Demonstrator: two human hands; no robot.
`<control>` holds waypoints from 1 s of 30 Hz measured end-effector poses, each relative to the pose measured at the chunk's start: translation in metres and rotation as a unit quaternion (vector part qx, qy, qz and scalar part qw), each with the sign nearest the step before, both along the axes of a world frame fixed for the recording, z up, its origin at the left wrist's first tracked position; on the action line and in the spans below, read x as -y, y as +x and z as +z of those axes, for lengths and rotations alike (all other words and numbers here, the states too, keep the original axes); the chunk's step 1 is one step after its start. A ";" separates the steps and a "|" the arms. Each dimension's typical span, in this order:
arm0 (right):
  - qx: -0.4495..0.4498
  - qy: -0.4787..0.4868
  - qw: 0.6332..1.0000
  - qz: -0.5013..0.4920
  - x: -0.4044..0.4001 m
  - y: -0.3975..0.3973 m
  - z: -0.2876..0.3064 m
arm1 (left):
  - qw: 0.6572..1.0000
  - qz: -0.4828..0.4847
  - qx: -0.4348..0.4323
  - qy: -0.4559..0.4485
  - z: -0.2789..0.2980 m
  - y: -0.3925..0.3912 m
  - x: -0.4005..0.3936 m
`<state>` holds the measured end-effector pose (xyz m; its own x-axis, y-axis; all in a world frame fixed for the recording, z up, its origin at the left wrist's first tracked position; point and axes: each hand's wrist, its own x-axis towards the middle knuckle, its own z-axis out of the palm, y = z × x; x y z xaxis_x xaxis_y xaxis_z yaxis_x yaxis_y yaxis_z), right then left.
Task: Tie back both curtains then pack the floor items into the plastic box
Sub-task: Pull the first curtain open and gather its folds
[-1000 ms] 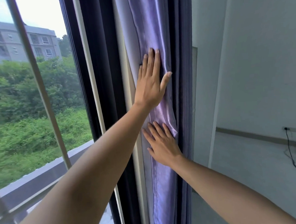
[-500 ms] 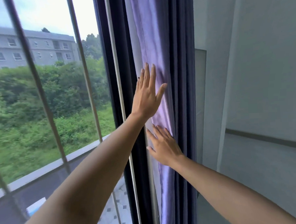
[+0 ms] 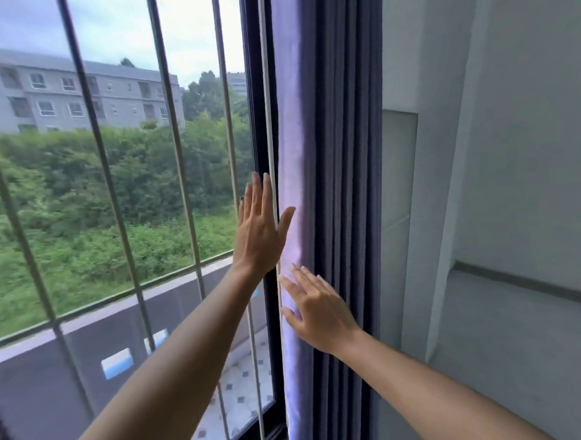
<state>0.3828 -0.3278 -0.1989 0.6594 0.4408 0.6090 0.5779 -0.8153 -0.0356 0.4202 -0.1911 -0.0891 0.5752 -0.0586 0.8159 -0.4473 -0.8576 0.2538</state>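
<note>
Purple curtain (image 3: 326, 150) gathered beside barred window (image 3: 119, 181); grey wall (image 3: 514, 141) right.

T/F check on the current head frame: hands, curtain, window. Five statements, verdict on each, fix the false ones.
1. Both hands are open with fingers extended. True: the left hand and right hand are flat and grip nothing.
2. The right hand is higher than the left. False: the right hand is lower.
3. The purple curtain is bunched beside the window frame. True.
4. A tie-back is wrapped around the curtain. False: none is visible.
5. The plastic box sits by the curtain. False: no box is in view.
</note>
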 end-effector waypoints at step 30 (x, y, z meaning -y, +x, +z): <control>-0.094 0.250 0.958 0.106 0.136 0.121 0.095 | 0.965 0.215 0.016 -0.149 0.017 0.070 0.088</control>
<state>0.5037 -0.4642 -0.1036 0.7054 0.2612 0.6589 0.6742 -0.5343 -0.5099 0.4902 -0.2789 -0.0718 0.4676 0.4204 0.7775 -0.0783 -0.8565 0.5102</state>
